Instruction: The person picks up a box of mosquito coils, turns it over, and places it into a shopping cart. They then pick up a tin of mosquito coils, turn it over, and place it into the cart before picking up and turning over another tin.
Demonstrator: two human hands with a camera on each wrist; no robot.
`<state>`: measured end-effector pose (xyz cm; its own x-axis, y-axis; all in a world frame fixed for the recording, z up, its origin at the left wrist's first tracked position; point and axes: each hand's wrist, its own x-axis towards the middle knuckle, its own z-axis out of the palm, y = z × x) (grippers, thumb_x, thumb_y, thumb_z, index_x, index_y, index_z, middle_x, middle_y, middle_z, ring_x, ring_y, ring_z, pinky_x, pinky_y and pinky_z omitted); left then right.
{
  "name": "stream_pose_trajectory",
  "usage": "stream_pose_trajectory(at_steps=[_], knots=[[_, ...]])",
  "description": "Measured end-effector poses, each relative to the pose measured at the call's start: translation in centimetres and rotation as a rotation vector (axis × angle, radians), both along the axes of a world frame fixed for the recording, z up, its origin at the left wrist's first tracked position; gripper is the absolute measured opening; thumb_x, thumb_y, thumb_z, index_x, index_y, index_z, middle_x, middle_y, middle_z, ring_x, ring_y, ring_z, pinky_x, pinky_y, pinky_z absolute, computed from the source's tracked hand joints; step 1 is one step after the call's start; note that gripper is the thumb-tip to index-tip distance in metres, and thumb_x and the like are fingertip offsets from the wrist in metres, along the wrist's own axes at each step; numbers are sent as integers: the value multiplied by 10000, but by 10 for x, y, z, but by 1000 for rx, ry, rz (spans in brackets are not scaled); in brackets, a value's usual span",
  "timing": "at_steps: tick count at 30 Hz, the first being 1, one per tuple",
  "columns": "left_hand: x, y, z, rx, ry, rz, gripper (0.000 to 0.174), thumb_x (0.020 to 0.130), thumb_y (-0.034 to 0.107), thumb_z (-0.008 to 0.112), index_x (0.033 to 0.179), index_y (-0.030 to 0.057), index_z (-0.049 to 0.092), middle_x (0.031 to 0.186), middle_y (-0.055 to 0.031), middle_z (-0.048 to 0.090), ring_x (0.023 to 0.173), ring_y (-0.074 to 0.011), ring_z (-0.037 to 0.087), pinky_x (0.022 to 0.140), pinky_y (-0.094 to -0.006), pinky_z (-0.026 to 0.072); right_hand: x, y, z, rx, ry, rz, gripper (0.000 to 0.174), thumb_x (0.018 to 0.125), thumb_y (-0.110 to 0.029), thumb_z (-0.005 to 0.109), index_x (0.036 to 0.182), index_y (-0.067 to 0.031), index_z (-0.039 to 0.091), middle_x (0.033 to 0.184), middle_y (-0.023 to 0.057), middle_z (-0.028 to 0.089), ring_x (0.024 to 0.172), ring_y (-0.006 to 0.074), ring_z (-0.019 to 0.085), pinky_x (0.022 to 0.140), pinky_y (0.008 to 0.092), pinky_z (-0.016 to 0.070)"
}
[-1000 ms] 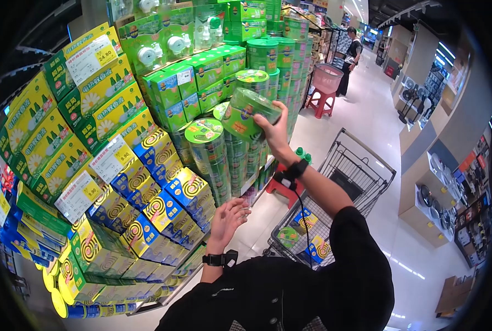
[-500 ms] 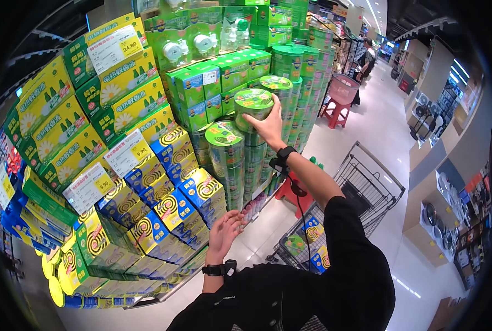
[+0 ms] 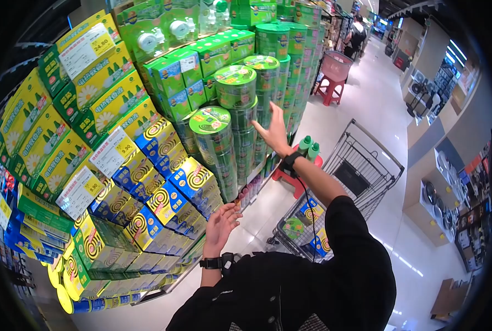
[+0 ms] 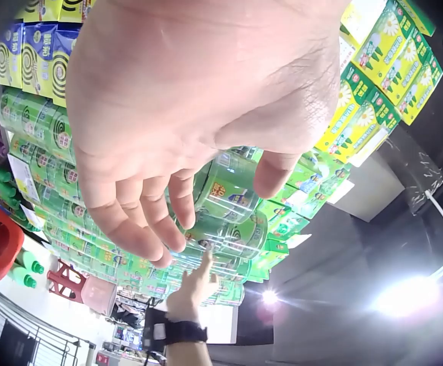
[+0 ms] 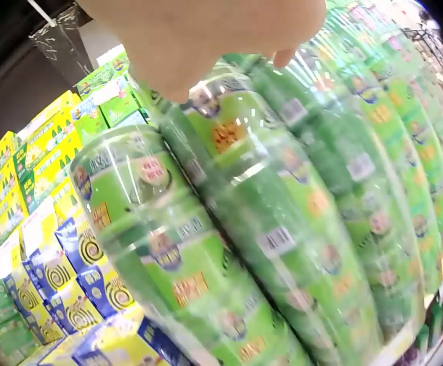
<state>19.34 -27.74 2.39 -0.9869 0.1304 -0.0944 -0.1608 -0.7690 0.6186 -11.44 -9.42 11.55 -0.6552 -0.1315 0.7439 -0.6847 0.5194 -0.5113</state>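
Observation:
A green round tub (image 3: 235,87) tops a stack of similar clear-sided tubs. My right hand (image 3: 275,132) is just right of that stack, thumb and fingers spread, holding nothing. In the right wrist view the right hand (image 5: 214,34) hangs over the tub stacks (image 5: 260,175); its fingertips are mostly hidden. Lower down, by the blue and yellow coil boxes (image 3: 190,182), my left hand (image 3: 221,226) hangs with loosely curved fingers and nothing in it. The left wrist view shows the left hand (image 4: 199,99) large and empty.
A wire shopping cart (image 3: 362,165) with green and blue packages stands at the right. Near it are a red stool with green bottles (image 3: 309,148) and a pink basket (image 3: 336,67) on another red stool. Yellow-green boxes (image 3: 99,83) fill the left shelf. A person (image 3: 357,36) is farther down the aisle.
The green tub has gone from my right hand onto the stack. That hand has let go and moved down and right of it. The left hand stays low and empty.

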Motion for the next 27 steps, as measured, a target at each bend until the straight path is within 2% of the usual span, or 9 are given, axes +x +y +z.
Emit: stream_pose_trajectory(at_steps=[5,8,12,18,21,22,25,26,27], knots=[[-5,16,-4,0,-39,-53,497,996,392,455,1309,10,505,1263,-153,599,1101,-244,607,909,-343,486,66,95,-117,38,-212,-28,609,822,-164,724,1322,36,442,1272,247,501,1226,419,485,1066,438,397],[-10,29,-11,-11,-64,-106,476,1007,382,444,1301,12,508,1264,-155,597,1103,-247,606,908,-346,487,127,159,-190,119,-292,-134,556,813,-161,703,1284,21,472,1244,229,524,1214,410,499,1057,443,403],[-20,56,-18,-63,-122,-222,464,1015,372,445,1290,7,523,1254,-149,612,1094,-242,618,892,-343,499,216,244,-266,246,-543,-306,451,801,-190,685,1190,-7,548,1178,219,559,1135,408,530,994,467,440],[-39,119,-28,-282,-215,-469,418,1015,358,475,1267,33,552,1191,-115,659,1048,-199,651,866,-322,506,323,331,-316,210,-936,-654,304,781,-186,676,1025,-8,650,1063,200,603,1071,389,560,944,478,467],[-51,155,-48,-415,-309,-567,380,1011,359,479,1229,63,574,1161,-93,672,1020,-182,656,843,-315,503,355,348,-328,238,-966,-770,295,776,-175,672,1018,-8,645,1039,193,604,1063,384,558,947,475,462],[-54,167,-50,-425,-332,-598,348,1002,349,494,1189,77,606,1126,-59,674,1034,-160,643,861,-296,485,361,352,-325,313,-1013,-692,418,774,-166,666,1147,11,607,1142,216,585,1135,398,535,987,460,447],[-65,216,-66,-735,-308,-665,299,992,322,527,1159,88,611,1087,-39,675,1004,-137,642,855,-287,478,372,336,-299,442,-595,-911,593,769,-158,663,1305,39,506,1285,247,525,1219,416,493,1036,447,421],[-69,227,-73,-744,-321,-694,269,974,311,569,1131,97,615,1059,-23,671,964,-117,638,836,-283,480,372,338,-307,400,-617,-1031,713,773,-181,673,1391,60,411,1385,284,444,1281,439,447,1068,460,399],[-73,237,-83,-761,-334,-693,274,971,317,575,1128,96,615,1053,-22,670,956,-116,638,828,-282,482,372,341,-319,210,-698,-1142,708,777,-195,677,1385,60,418,1379,292,451,1280,444,448,1069,466,396]])
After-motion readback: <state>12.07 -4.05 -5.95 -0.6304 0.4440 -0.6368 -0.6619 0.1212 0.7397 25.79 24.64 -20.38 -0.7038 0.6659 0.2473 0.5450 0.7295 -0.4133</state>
